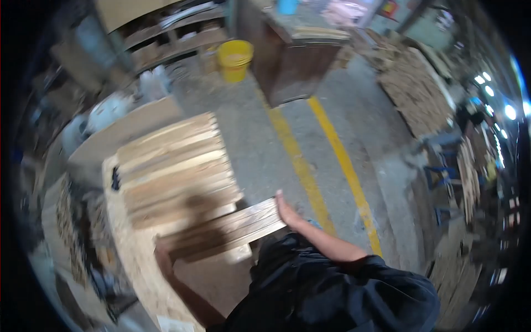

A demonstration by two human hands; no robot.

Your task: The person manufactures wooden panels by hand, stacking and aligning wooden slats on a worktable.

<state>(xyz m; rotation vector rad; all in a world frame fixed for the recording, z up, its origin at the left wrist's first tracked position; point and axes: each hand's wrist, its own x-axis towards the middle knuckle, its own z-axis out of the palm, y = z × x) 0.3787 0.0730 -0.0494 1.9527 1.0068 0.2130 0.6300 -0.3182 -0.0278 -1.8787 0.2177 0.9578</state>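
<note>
A short stack of wooden boards point(243, 226) spans the space between my two hands, in front of my dark shirt. My left hand point(164, 258), blurred and in shadow, grips the far left end. Against the right end presses my right hand point(286, 211), palm on the board ends and fingertips pointing up. Just beyond lies a row of similar light wooden planks point(177, 166), side by side on a pale wooden worktable point(130, 260). My shadow falls across the nearest planks and the held boards.
Beyond the table, a yellow bucket point(235, 61) stands on the concrete floor by a brown cabinet point(293, 72). Two yellow lines point(337, 144) run along the floor. Wood sheets point(415, 91) and stacked timber point(469, 177) are at the right; a cluttered pile point(66, 232) is at the left.
</note>
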